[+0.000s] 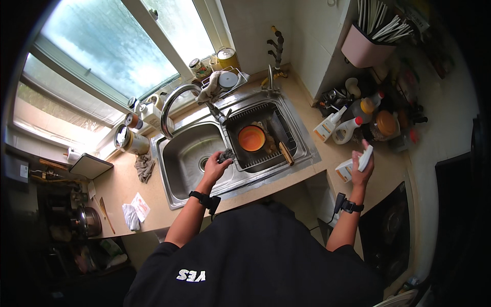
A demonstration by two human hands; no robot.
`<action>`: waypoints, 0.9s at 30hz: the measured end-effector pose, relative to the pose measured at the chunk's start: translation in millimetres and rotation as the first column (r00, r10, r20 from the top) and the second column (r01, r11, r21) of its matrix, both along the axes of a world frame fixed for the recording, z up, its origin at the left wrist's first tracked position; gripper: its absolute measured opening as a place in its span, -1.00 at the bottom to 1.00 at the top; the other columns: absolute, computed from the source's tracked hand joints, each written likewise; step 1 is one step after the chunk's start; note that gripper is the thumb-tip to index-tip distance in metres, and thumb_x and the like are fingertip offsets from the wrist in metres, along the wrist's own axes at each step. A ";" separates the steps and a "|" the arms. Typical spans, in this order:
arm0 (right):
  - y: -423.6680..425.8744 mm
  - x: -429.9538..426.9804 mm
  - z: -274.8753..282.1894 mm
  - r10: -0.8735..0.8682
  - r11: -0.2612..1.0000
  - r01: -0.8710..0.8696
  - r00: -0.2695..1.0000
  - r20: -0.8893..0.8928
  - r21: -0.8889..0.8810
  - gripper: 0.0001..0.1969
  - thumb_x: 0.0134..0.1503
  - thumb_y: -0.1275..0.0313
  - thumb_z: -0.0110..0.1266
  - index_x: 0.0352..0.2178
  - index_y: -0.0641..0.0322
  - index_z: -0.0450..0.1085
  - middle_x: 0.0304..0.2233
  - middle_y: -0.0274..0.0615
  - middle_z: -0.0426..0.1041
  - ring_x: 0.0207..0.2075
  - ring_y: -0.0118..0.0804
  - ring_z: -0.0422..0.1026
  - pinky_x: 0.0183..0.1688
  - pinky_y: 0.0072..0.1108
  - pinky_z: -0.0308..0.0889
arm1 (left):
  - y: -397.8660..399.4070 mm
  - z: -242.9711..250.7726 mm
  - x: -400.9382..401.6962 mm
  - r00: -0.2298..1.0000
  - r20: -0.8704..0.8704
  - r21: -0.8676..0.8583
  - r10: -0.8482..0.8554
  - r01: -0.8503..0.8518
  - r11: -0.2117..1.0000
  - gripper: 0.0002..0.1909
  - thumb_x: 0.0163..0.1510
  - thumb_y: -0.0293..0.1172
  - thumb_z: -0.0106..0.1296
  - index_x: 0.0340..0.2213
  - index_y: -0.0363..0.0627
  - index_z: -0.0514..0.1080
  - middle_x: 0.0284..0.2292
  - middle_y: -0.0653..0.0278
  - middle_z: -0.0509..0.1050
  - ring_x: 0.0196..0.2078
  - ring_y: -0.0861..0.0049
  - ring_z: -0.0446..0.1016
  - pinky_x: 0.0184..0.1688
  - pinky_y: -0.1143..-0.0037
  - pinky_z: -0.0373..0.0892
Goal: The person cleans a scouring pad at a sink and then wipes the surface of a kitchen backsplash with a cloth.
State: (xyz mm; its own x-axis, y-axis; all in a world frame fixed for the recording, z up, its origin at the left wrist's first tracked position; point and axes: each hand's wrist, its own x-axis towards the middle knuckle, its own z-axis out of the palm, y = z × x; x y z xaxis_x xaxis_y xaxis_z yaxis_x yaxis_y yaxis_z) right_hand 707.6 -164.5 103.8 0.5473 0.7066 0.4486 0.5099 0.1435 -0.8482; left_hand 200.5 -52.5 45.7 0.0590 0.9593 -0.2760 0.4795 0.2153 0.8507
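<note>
Over the divider of a stainless steel double sink [238, 183], my left hand [213, 169] grips a dark grey scouring pad [226, 155]. The left basin [182, 153] with its drain lies beneath and beside that hand. My right hand [361, 173] is wrapped around a white spray bottle [345, 170] above the counter right of the sink. In the right basin sits a wire drain basket [239, 115] holding an orange bowl [252, 138]. A wooden handle [286, 153] lies across the basket's near right side.
A curved faucet [167, 111] arches over the left basin. Several bottles [348, 129] crowd the right counter, behind a black cooktop [387, 230]. Left of the sink lie a brown rag [144, 168], a white cloth [130, 217] and a lidded pot [89, 221]. Jars line the windowsill.
</note>
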 end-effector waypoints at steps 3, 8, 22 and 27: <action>14.6 -50.7 45.0 0.264 0.954 -0.267 0.964 -0.042 -0.134 -0.46 -0.01 0.57 0.04 0.09 0.23 0.30 -0.19 -0.19 0.49 -0.41 -0.38 0.44 -0.27 -0.57 0.37 | 3.8 -4.2 10.1 0.999 0.026 0.033 -0.024 0.023 0.999 -0.59 -0.01 -0.26 0.24 -0.17 -0.27 0.46 -0.46 0.28 0.54 -0.44 0.63 0.47 -0.34 0.56 0.37; 47.1 -123.5 69.4 0.580 0.787 -0.580 0.812 -0.071 -0.211 -0.57 -0.02 0.55 0.13 -0.05 0.26 0.42 -0.44 -0.33 0.42 -0.47 -0.49 0.37 -0.36 -0.60 0.32 | 2.8 30.9 44.3 0.962 0.253 0.044 -0.099 0.090 0.995 -0.62 0.02 -0.33 0.21 -0.16 -0.28 0.43 -0.38 0.32 0.51 -0.37 0.69 0.43 -0.30 0.59 0.37; 109.7 -230.8 51.2 0.933 0.232 -0.785 0.346 -0.095 -0.575 -0.63 -0.08 0.14 0.37 -0.47 0.27 0.53 -0.65 -0.23 0.51 -0.60 -0.39 0.50 -0.44 -0.59 0.37 | -7.9 56.5 46.8 0.921 0.343 0.176 -0.187 0.133 0.975 -0.56 0.04 -0.35 0.23 -0.08 -0.26 0.39 -0.31 0.31 0.50 -0.28 0.67 0.45 -0.24 0.59 0.41; 114.0 -239.1 46.9 0.926 0.144 -0.788 0.321 -0.199 -0.599 -0.62 -0.09 0.14 0.37 -0.47 0.29 0.52 -0.64 -0.23 0.52 -0.59 -0.39 0.51 -0.44 -0.59 0.38 | -11.8 58.7 42.0 0.918 0.370 0.130 -0.144 0.102 0.986 -0.58 0.03 -0.38 0.23 -0.09 -0.27 0.39 -0.29 0.29 0.51 -0.25 0.63 0.44 -0.17 0.57 0.38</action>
State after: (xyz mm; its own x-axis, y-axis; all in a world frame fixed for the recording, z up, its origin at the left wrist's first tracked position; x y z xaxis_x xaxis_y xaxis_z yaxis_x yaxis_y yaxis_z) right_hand 468.5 -50.5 150.7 -0.6169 0.7652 -0.1841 0.4966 0.1969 -0.8454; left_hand 242.4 -64.3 104.4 0.2578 0.9602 -0.1073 0.1355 0.0740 0.9880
